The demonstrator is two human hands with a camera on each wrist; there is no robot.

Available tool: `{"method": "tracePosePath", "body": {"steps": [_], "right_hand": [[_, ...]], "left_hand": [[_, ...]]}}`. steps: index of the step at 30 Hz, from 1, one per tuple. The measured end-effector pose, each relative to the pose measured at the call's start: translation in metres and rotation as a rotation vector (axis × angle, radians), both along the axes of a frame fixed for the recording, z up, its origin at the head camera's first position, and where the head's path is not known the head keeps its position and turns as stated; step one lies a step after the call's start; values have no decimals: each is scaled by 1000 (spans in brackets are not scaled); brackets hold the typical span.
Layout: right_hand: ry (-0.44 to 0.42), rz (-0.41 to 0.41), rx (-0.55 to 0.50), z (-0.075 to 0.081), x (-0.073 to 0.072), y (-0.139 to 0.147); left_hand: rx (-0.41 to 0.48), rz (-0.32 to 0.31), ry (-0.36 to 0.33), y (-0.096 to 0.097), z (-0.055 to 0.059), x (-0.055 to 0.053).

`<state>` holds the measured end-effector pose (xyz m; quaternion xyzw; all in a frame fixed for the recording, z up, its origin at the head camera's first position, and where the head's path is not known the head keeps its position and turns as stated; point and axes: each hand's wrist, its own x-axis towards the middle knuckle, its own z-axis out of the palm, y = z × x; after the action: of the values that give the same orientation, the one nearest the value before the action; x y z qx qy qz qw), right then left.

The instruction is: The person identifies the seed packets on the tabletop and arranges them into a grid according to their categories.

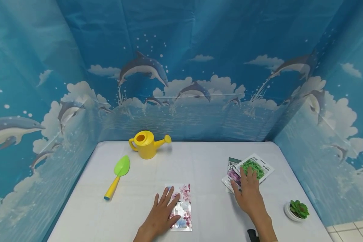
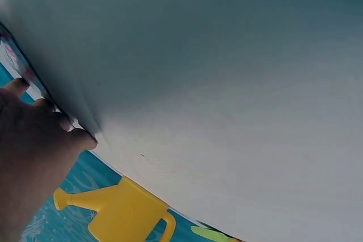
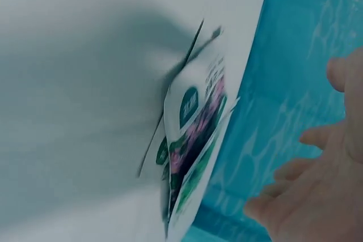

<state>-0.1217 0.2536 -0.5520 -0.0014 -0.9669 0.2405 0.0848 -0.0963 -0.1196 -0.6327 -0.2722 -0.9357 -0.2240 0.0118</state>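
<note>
My left hand point(image 1: 161, 213) lies with spread fingers on a packet point(image 1: 186, 220) printed with pink blossoms, flat on the white table. In the left wrist view the fingertips point(image 2: 84, 138) sit along this packet's edge. To the right, several seed packets overlap in a loose pile; on top is a white one with green leaves point(image 1: 261, 164), and below it one with purple flowers point(image 1: 232, 164). My right hand point(image 1: 248, 195) hovers over the pile with loosely spread fingers and holds nothing. The right wrist view shows a gap between that hand point(image 3: 317, 179) and the purple-flower packet point(image 3: 195, 123).
A yellow watering can point(image 1: 147, 148) stands at the back left, with a green-bladed, yellow-handled trowel point(image 1: 118, 171) in front of it. A small potted succulent point(image 1: 297, 210) stands near the right edge. A dolphin-print curtain point(image 1: 181, 111) borders the table point(image 1: 205, 161) on three sides.
</note>
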Motion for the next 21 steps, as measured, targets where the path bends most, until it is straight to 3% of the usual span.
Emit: {"method": "tracePosePath", "body": {"steps": [6,15,21], "right_hand": [[26,-46,26,-11,-35,18],[-183,-114,53,-22,-68,40],[-244,-198,44,-29,-81,51]], "left_hand": [[38,3,-18,-1,2,1],[-3,-2,-29,-1,-2,1],[31,3,-20,-1,-4,0]]}}
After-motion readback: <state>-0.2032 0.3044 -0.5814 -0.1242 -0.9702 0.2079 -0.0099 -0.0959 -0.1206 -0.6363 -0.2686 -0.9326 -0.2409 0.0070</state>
